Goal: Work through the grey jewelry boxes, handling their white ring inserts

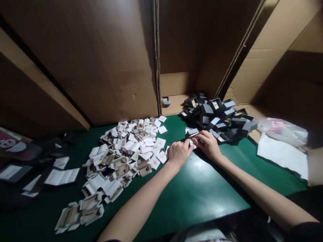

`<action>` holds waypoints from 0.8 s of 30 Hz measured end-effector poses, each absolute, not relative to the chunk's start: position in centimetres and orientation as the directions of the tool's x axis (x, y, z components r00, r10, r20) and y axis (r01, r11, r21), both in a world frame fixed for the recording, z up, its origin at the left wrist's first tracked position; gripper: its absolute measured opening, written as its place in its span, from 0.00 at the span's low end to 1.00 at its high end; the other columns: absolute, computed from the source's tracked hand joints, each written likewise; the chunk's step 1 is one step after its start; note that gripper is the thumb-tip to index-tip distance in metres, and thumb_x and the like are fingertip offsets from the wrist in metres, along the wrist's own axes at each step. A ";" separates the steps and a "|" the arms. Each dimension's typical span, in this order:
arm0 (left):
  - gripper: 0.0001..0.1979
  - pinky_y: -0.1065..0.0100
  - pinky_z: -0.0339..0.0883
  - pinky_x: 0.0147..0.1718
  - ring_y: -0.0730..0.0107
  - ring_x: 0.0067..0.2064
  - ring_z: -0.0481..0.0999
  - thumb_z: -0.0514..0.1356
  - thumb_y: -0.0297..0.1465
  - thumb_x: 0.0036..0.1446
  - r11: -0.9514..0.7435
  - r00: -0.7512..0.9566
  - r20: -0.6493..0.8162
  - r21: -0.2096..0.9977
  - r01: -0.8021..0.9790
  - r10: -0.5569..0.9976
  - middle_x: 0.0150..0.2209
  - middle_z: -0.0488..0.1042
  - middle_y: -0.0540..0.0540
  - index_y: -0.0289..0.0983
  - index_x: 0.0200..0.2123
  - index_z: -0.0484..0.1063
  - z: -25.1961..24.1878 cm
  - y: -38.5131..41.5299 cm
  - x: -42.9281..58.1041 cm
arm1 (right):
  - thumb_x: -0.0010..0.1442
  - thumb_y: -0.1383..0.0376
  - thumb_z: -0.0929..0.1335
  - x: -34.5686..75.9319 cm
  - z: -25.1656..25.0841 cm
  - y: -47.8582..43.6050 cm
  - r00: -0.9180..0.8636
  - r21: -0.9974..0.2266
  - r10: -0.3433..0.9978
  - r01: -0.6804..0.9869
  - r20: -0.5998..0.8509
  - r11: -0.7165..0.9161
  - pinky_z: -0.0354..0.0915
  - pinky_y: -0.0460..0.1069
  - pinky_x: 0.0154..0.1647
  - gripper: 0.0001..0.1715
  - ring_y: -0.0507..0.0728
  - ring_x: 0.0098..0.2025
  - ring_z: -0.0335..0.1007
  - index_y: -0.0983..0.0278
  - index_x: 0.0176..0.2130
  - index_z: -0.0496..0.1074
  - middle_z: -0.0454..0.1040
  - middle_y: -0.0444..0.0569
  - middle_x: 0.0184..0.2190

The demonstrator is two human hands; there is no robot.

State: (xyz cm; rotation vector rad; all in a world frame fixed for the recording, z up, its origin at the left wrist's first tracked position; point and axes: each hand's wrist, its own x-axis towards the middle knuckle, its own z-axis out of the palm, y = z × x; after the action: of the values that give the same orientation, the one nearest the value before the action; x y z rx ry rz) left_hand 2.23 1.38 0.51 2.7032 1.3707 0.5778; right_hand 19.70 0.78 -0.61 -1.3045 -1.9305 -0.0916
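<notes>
My left hand point(178, 154) and my right hand point(208, 144) meet over the green tabletop, fingers bent and pressed together. Between the fingertips shows a small white folded card piece point(192, 144), mostly covered, pinched by both hands. Just beyond them a small dark box point(192, 132) lies beside a heap of similar boxes point(208, 109), several of them open. To the left of my left hand spreads a pile of white folded card inserts point(131, 146) with grey-brown insides, its edge close to my knuckles.
Tall cardboard walls point(113, 67) enclose the back of the green table point(202, 188). One dark box point(166, 101) stands apart at the back. On the right lie a clear plastic bag point(282, 129) and a white sheet point(280, 156). Dark pieces and white cards point(62, 176) lie at the left.
</notes>
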 end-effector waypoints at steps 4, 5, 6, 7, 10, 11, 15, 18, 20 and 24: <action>0.16 0.66 0.69 0.37 0.62 0.42 0.73 0.54 0.35 0.63 -0.696 0.610 0.371 0.167 0.698 0.700 0.38 0.74 0.43 0.36 0.52 0.66 0.3 1.4 1.9 | 0.64 0.62 0.64 19.5 -0.9 0.9 -0.129 -0.410 0.762 0.780 0.634 0.473 0.64 0.50 0.37 0.09 0.55 0.35 0.67 0.62 0.38 0.72 0.71 0.49 0.32; 0.16 0.66 0.69 0.37 0.61 0.44 0.72 0.55 0.34 0.62 -0.716 0.618 0.405 0.149 0.682 0.674 0.40 0.73 0.43 0.36 0.52 0.66 0.3 1.4 1.9 | 0.64 0.62 0.63 19.5 -1.0 1.0 -0.121 -0.420 0.763 0.775 0.635 0.472 0.64 0.49 0.36 0.09 0.55 0.34 0.67 0.62 0.37 0.72 0.70 0.49 0.32; 0.15 0.65 0.69 0.38 0.61 0.45 0.71 0.56 0.34 0.62 -0.737 0.627 0.442 0.130 0.663 0.642 0.41 0.72 0.42 0.36 0.51 0.66 0.3 1.4 1.8 | 0.64 0.61 0.63 19.5 -1.1 1.1 -0.113 -0.422 0.762 0.775 0.638 0.469 0.65 0.49 0.35 0.10 0.55 0.34 0.67 0.62 0.36 0.71 0.69 0.48 0.31; 0.14 0.65 0.69 0.39 0.61 0.46 0.70 0.57 0.33 0.61 -0.761 0.635 0.479 0.113 0.639 0.605 0.42 0.71 0.42 0.36 0.49 0.67 0.2 1.4 1.8 | 0.64 0.61 0.63 19.4 -1.2 1.2 -0.104 -0.420 0.759 0.780 0.643 0.464 0.65 0.48 0.34 0.10 0.54 0.33 0.66 0.62 0.34 0.71 0.68 0.48 0.30; 0.11 0.62 0.69 0.45 0.60 0.49 0.69 0.59 0.31 0.58 -0.822 0.663 0.550 0.078 0.564 0.507 0.47 0.69 0.40 0.34 0.45 0.69 0.0 1.5 1.8 | 0.64 0.61 0.63 19.3 -1.5 1.4 -0.091 -0.404 0.744 0.793 0.662 0.456 0.63 0.47 0.32 0.12 0.53 0.31 0.64 0.63 0.31 0.69 0.65 0.47 0.28; 0.11 0.61 0.69 0.46 0.60 0.50 0.69 0.60 0.29 0.57 -0.832 0.665 0.565 0.073 0.549 0.488 0.48 0.69 0.39 0.33 0.44 0.69 -0.1 1.5 1.8 | 0.64 0.61 0.63 19.2 -1.5 1.4 -0.093 -0.394 0.739 0.798 0.667 0.457 0.62 0.47 0.31 0.12 0.53 0.31 0.63 0.63 0.31 0.69 0.65 0.47 0.28; 0.08 0.62 0.70 0.47 0.62 0.49 0.71 0.58 0.26 0.58 -0.840 0.648 0.611 0.051 0.540 0.454 0.46 0.71 0.39 0.32 0.42 0.69 -0.3 1.6 1.9 | 0.64 0.63 0.62 19.1 -1.4 1.4 -0.109 -0.367 0.728 0.808 0.677 0.462 0.61 0.47 0.30 0.13 0.53 0.31 0.62 0.63 0.29 0.69 0.65 0.48 0.29; 0.07 0.64 0.72 0.44 0.62 0.47 0.71 0.57 0.25 0.59 -0.839 0.659 0.604 0.031 0.543 0.448 0.44 0.71 0.40 0.32 0.41 0.69 -0.3 1.7 1.9 | 0.64 0.63 0.62 19.1 -1.3 1.5 -0.116 -0.369 0.731 0.804 0.672 0.466 0.62 0.47 0.31 0.13 0.54 0.32 0.63 0.63 0.30 0.70 0.66 0.48 0.29; 0.07 0.66 0.72 0.42 0.63 0.47 0.71 0.56 0.25 0.59 -0.846 0.679 0.584 0.026 0.533 0.446 0.43 0.71 0.40 0.32 0.41 0.69 -0.2 1.8 1.8 | 0.64 0.63 0.62 19.1 -1.3 1.6 -0.117 -0.380 0.734 0.795 0.669 0.473 0.63 0.47 0.30 0.13 0.54 0.31 0.64 0.63 0.30 0.71 0.66 0.49 0.29; 0.08 0.65 0.72 0.44 0.62 0.48 0.70 0.55 0.25 0.60 -0.847 0.692 0.566 0.019 0.532 0.447 0.44 0.71 0.40 0.32 0.43 0.69 -0.2 2.1 1.2 | 0.65 0.62 0.63 19.0 -1.4 1.7 -0.126 -0.407 0.738 0.767 0.662 0.496 0.65 0.48 0.33 0.13 0.54 0.33 0.67 0.63 0.32 0.72 0.68 0.50 0.32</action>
State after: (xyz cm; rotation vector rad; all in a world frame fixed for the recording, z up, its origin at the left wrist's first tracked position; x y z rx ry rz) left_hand 1.20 2.07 -0.19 3.0234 0.8802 0.9477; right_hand 19.01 1.72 -1.44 -1.2516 -1.8717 -0.0417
